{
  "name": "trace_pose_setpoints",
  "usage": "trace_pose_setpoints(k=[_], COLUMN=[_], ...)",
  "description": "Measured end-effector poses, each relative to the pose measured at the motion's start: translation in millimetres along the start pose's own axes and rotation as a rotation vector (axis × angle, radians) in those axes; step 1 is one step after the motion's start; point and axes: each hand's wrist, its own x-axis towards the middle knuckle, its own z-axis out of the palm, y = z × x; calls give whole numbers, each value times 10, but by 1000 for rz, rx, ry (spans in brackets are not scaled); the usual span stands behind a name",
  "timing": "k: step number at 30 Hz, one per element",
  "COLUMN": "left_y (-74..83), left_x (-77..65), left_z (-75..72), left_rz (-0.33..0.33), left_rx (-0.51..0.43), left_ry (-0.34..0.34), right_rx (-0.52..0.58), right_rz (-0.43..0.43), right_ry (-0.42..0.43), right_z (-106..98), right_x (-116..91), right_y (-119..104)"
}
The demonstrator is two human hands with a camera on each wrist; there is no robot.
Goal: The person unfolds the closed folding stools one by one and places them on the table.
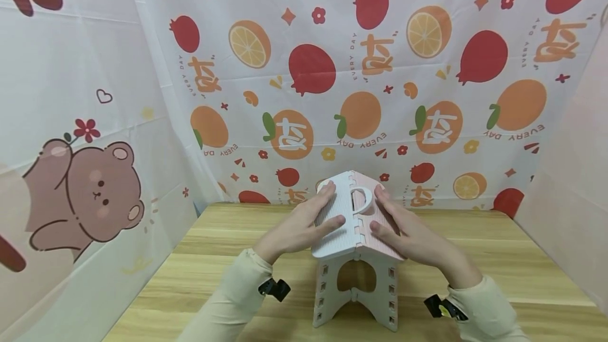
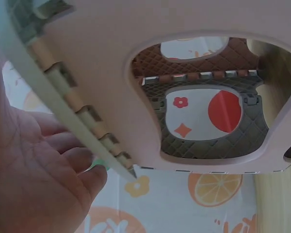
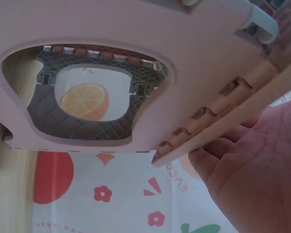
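Observation:
A small plastic toy house [image 1: 331,273] stands upright on the table. Its pitched roof has a white panel [image 1: 343,236] on the left and a pink panel [image 1: 382,212] on the right, joined by interlocking tabs. A loop handle [image 1: 369,199] rises at the ridge. My left hand [image 1: 304,226] rests on the white panel, fingers extended and thumb apart. On the pink panel lies my right hand [image 1: 415,231], its fingers likewise stretched out. Both wrist views look in through a large opening in a wall [image 2: 102,82], and each palm is beside an outer roof edge.
The wood-grain table [image 1: 480,284] extends on both sides of the house. Behind it hangs a fruit-print cloth [image 1: 323,20], with a bear-print cloth [image 1: 43,88] along the left. Black bands [image 1: 274,289] circle both wrists over pale sleeves [image 1: 233,289].

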Motion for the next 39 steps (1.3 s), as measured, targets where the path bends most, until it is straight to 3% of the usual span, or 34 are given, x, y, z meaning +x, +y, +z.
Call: trace_pose_setpoints(k=[11,39], left_y=[-11,-44], left_x=[-16,-4], left_z=[43,43], left_rz=[-19,-19], left_rx=[12,6], left_ry=[-60,-75], right_rx=[37,8], right_rz=[16,79], right_ry=[-47,-52], right_z=[39,7], right_x=[7,10], right_y=[8,1])
